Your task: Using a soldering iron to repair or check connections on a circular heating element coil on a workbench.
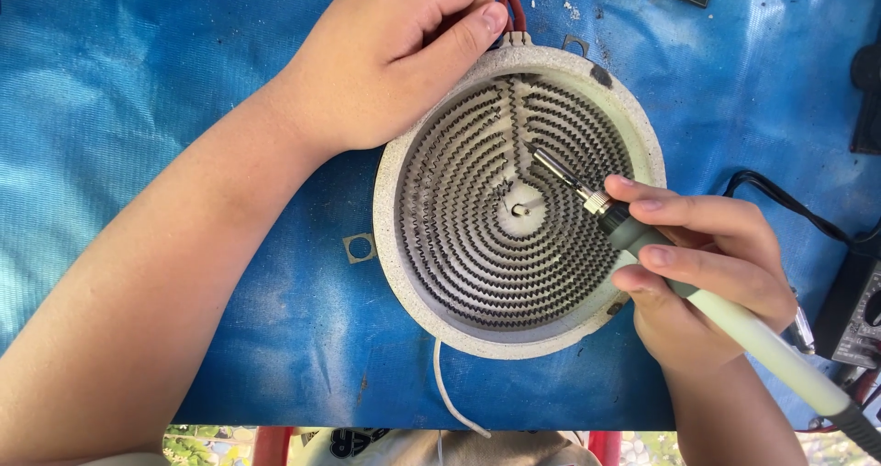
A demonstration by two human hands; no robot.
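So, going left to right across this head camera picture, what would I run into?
Left hand at the element's top rim → small square metal bracket → round coil heating element → soldering iron → right hand gripping it → black device at the right edge.

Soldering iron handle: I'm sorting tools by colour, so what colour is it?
Pale green soldering iron handle, grey grip, in the right hand; head view.

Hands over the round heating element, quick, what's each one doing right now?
Left hand: closed, pinching red wires at the round white coil heating element's rim.
Right hand: closed, holding grey-handled soldering iron.
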